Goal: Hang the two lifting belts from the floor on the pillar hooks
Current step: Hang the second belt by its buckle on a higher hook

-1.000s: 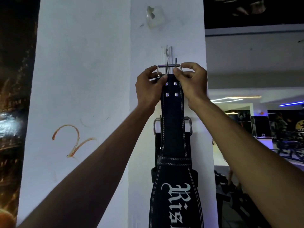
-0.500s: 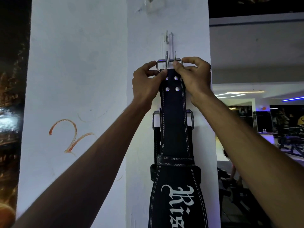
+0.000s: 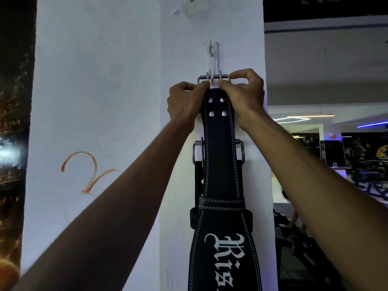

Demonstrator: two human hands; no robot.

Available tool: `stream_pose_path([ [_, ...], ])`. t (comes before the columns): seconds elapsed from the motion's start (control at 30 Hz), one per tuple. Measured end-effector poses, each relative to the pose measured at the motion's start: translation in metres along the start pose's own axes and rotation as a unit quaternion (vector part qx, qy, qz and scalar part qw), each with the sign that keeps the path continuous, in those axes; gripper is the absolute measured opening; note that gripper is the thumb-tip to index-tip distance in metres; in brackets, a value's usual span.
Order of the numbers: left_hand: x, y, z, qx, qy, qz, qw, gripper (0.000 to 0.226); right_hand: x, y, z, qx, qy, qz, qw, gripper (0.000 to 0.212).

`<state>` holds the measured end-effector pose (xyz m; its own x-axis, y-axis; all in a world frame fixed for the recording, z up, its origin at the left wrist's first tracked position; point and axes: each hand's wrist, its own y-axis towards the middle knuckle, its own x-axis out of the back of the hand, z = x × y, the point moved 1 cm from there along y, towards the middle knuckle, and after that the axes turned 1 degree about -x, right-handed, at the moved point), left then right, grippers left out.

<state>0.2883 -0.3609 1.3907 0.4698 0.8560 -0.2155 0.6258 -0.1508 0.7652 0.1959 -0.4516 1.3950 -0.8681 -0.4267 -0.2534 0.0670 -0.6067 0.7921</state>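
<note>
A black lifting belt [image 3: 220, 148] with white stitching and white lettering hangs down the white pillar [image 3: 117, 101]. My left hand [image 3: 184, 101] and my right hand [image 3: 243, 95] both grip its top end, on either side of the metal buckle [image 3: 213, 77]. The buckle sits at the lower tip of a white hook [image 3: 211, 59] fixed to the pillar. Behind this belt a second black belt [image 3: 198, 181] hangs lower, its metal buckle [image 3: 196, 151] showing on both sides.
A clear plastic mount [image 3: 194, 6] sits higher on the pillar. An orange scrawl [image 3: 88, 171] marks the pillar's left face. Gym equipment [image 3: 373, 185] and ceiling lights lie in the dim room to the right.
The view has tilted up a little, so hands and buckle sit lower in frame. The buckle has stayed at the hook; both hands keep their grip.
</note>
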Motion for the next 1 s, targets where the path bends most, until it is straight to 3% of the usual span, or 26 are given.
stream_pose_path([
  [0.2, 0.000, -0.004, 0.003, 0.010, -0.011, -0.008, 1.000, 0.027, -0.001, -0.001, 0.003, -0.019, -0.002, -0.003, 1.000, 0.030],
  [0.43, 0.012, -0.007, 0.006, 0.032, -0.004, 0.058, 0.998, 0.035, -0.004, -0.005, 0.016, -0.064, -0.002, -0.003, 0.998, 0.034],
  [0.63, 0.033, -0.028, 0.015, 0.029, -0.019, 0.097, 0.995, 0.042, 0.010, -0.044, -0.005, 0.046, 0.002, -0.023, 0.999, 0.030],
  [0.73, 0.044, -0.044, 0.022, 0.018, -0.016, 0.112, 0.993, 0.028, 0.017, -0.063, -0.022, 0.134, -0.037, -0.022, 0.990, 0.033],
  [0.83, 0.050, -0.054, 0.024, 0.017, -0.019, 0.128, 0.991, 0.020, 0.018, -0.073, -0.030, 0.163, -0.091, -0.023, 0.982, 0.025],
  [1.0, 0.056, -0.068, 0.024, -0.028, 0.037, 0.070, 0.996, 0.020, 0.026, -0.096, -0.011, 0.201, -0.162, -0.060, 0.964, 0.023],
])
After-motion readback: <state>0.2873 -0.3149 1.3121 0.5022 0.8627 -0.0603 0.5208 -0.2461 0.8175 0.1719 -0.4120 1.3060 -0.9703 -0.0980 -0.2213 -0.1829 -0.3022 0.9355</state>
